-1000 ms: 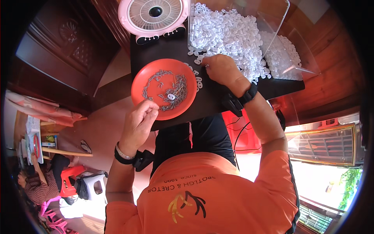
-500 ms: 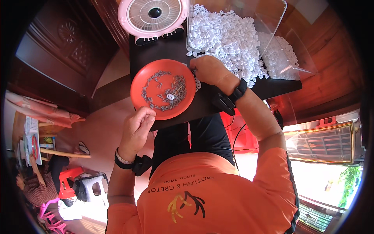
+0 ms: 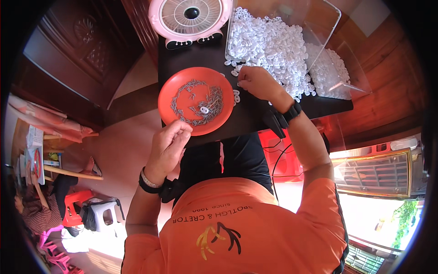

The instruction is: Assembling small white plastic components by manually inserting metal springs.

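Observation:
An orange-red round plate [image 3: 167, 96] lies on a dark table and holds many small grey screws [image 3: 218, 101], a thin stick, and one white oval plastic piece [image 3: 204, 110] with holes. At the plate's near rim is my left hand [image 3: 169, 145], thumb and fingers pinched together; whatever may be between them is too small to make out. Just right of the plate, low over the table, my right hand [image 3: 259, 83] has its fingers curled closed, their contents hidden. Several loose white pieces [image 3: 236, 92] lie between it and the plate.
A big heap of white oval pieces [image 3: 273, 43] fills the far right, spilling from a clear plastic bin [image 3: 335, 25]. Behind the plate stands a pink fan [image 3: 157, 20]. A red stool [image 3: 287, 160] is under the table's right side. Another person [image 3: 39, 210] sits at far left.
My right hand has drawn a little to the right, away from the plate's rim. The left hand stays pinched at the near rim. The whole view has shifted slightly.

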Motion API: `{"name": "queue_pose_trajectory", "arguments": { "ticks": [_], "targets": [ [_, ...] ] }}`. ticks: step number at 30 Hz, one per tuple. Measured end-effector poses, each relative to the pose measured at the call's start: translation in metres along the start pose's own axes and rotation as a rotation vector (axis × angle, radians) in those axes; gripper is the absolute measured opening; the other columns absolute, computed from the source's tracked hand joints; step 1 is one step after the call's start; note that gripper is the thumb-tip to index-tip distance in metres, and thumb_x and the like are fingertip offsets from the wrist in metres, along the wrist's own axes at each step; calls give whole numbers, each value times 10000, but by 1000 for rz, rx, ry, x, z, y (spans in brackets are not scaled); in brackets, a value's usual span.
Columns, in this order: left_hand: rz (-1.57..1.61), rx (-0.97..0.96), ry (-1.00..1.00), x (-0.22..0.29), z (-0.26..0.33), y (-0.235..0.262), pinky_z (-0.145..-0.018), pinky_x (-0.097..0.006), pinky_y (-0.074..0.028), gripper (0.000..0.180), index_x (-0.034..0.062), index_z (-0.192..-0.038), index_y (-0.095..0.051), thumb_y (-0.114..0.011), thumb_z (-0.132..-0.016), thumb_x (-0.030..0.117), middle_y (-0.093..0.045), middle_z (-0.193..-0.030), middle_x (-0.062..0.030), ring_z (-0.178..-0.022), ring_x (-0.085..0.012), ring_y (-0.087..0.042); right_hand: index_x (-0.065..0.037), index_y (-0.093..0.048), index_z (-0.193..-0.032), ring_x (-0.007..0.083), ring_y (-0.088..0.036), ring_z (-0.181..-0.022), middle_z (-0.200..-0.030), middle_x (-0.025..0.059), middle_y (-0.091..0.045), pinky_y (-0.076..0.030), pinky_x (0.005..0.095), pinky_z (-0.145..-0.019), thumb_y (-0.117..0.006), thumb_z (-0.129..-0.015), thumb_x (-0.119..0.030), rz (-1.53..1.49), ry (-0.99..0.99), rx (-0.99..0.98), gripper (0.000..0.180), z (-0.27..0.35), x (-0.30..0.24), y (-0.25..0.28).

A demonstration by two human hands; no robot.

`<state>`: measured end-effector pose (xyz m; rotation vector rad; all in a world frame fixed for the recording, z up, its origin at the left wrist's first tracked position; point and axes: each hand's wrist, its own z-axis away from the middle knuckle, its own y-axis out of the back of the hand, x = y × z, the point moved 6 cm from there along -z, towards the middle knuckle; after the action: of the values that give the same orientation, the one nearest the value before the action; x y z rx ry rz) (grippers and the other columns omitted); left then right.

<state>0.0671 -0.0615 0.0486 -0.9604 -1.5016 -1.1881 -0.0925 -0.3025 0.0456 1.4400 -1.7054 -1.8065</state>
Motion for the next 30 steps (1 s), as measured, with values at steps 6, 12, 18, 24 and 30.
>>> {"name": "queue_pose_trajectory", "arguments": {
  "ticks": [6, 12, 18, 24, 30],
  "targets": [
    [71, 66, -121, 4, -10, -21, -550, -213, -354, 134, -4, -926, -557, -548, -913, 129, -502, -675, 20, -610, -36, -426, -29, -585, -924, 71, -547, -624, -738, 19, -616, -440, 211, -583, -617, -872, -81, -1035, -189, -101, 80, 32, -72, -6],
    [163, 162, -233, 4, -11, -39, -567, -208, -380, 224, 24, -934, -522, -508, -956, 246, -549, -747, -16, -632, -61, -457, -28, -579, -946, 77, -550, -653, -772, 24, -611, -449, 201, -587, -613, -884, -26, -1463, -150, -126, 71, 54, -123, -41],
    [44, 254, -265, 0, -4, -24, -567, -242, -402, 228, -9, -865, -514, -478, -974, 188, -536, -671, -44, -601, -100, -487, -28, -584, -940, 76, -570, -682, -786, 24, -620, -461, 197, -602, -622, -896, -61, -1464, -150, -166, 67, 64, -129, -59],
    [36, 188, -239, -4, -4, -21, -525, -238, -367, 227, 13, -818, -505, -497, -962, 188, -481, -641, -15, -568, -78, -431, -21, -587, -938, 70, -576, -698, -789, 22, -622, -476, 196, -626, -618, -895, -48, -1406, -195, -187, 60, 67, -131, -62],
    [134, 85, -86, -5, 0, -14, -489, -215, -334, 230, 26, -806, -517, -512, -945, 209, -463, -607, 2, -530, -48, -406, 5, -608, -969, 72, -593, -747, -837, 29, -648, -493, 212, -702, -587, -892, -11, -1306, -170, -191, 82, 66, -126, -48]
  ]
}}
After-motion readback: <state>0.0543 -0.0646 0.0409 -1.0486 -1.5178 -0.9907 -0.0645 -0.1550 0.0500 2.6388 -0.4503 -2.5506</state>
